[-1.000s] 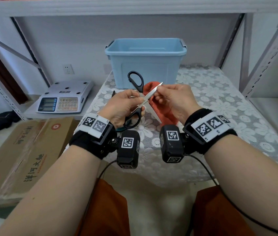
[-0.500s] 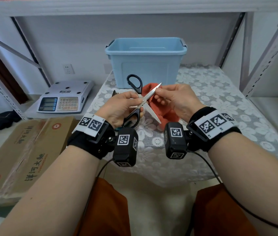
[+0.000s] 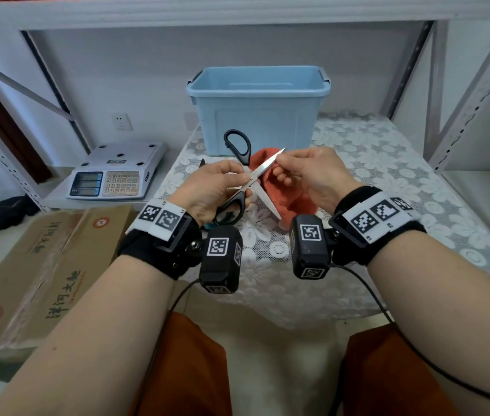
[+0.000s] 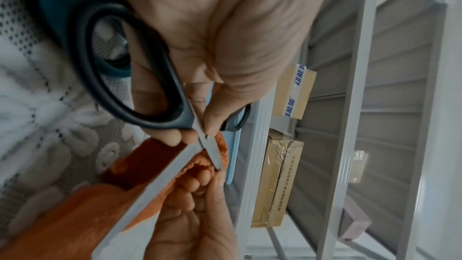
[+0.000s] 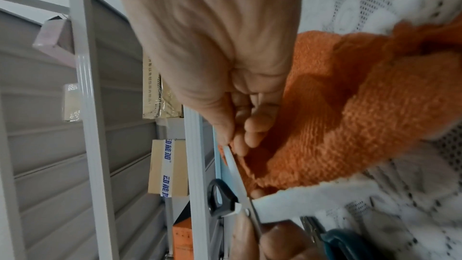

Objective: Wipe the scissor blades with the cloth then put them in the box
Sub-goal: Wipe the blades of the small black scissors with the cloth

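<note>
Wipe step in hand. Left hand [image 3: 213,190] grips the scissors [image 3: 248,178] near the pivot, blades spread, above the table. Right hand [image 3: 309,172] pinches the orange cloth [image 3: 282,199] round the upper blade's tip. Next, probably: wipe the other blade, close, drop in the blue box [image 3: 258,112] beyond.

Black-handled silver scissors [image 3: 245,183], orange cloth [image 3: 282,193], pale blue box [image 3: 257,115], white floral lace tablecloth [image 3: 372,181].

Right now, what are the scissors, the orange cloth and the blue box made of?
The scissors look like shiny bare metal at the blades, which gleam silver, with smooth black handles, probably plastic. The orange cloth looks like soft terry towel: its surface is fuzzy and looped. The blue box seems to be moulded plastic, smooth with a slight sheen and a rolled rim.
</note>
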